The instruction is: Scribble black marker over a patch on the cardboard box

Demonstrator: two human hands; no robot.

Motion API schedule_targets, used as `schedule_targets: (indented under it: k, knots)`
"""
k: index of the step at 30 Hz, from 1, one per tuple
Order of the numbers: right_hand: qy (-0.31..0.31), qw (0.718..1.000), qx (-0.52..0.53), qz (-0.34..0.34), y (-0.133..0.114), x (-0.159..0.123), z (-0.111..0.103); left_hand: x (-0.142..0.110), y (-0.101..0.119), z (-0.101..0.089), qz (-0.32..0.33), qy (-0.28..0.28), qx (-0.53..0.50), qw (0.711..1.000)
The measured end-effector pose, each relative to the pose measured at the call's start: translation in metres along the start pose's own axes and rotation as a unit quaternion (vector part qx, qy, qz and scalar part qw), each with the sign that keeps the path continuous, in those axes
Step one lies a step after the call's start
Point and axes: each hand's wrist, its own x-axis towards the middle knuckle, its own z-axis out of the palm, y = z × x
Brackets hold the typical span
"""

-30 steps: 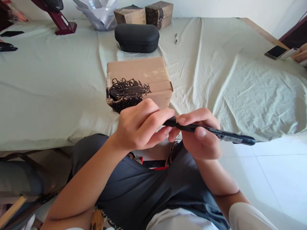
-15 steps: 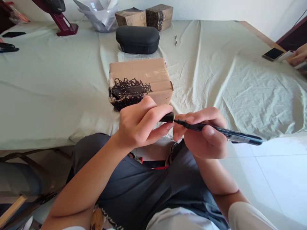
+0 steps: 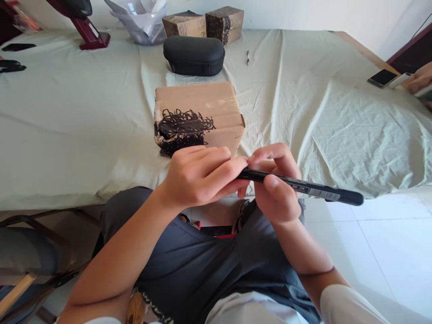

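Between my hands is a black marker [image 3: 310,189], lying nearly level and pointing left. My right hand [image 3: 278,184] is closed on its barrel, with the thumb on the near side. My left hand [image 3: 202,175] wraps the marker's cap end; the cap itself is mostly hidden by the fingers. Tip and cap now meet inside the left fingers. Just beyond my left hand sits a brown cardboard box [image 3: 199,101], its near left corner covered in black scribbles.
Behind the box lies a black zip case [image 3: 194,56]. Two scribbled boxes [image 3: 224,24], a clear plastic basket [image 3: 143,22] and a dark red stand [image 3: 94,39] are at the back. Right, a phone [image 3: 383,78] lies near another person's hand [image 3: 421,80].
The marker's bare tip has gone into the cap held in my left hand. My right hand has shifted left with the marker, closing the gap between the hands.
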Motion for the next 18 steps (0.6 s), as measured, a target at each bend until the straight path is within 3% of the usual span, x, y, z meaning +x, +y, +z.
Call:
schedule_targets:
  k: [2, 5, 11, 15, 18]
  knots:
    - [0.010, 0.999, -0.015, 0.040, 0.001, -0.001, 0.000, 0.001, 0.001, 0.000, 0.006, -0.016, -0.002, 1.000]
    - [0.007, 0.999, -0.033, 0.041, 0.003, 0.000, 0.004, 0.003, 0.007, 0.003, 0.013, -0.039, -0.030, 0.999]
    - [0.001, 0.998, -0.035, 0.043, 0.008, -0.005, 0.005, 0.002, 0.023, 0.014, -0.017, -0.025, -0.100, 0.995]
    - [0.022, 0.998, -0.046, 0.044, 0.017, -0.012, -0.002, 0.002, 0.022, 0.019, 0.005, -0.064, -0.025, 0.998]
    - [0.107, 0.993, -0.053, -0.001, 0.020, -0.016, -0.008, 0.005, 0.015, 0.019, 0.021, -0.109, 0.047, 0.993]
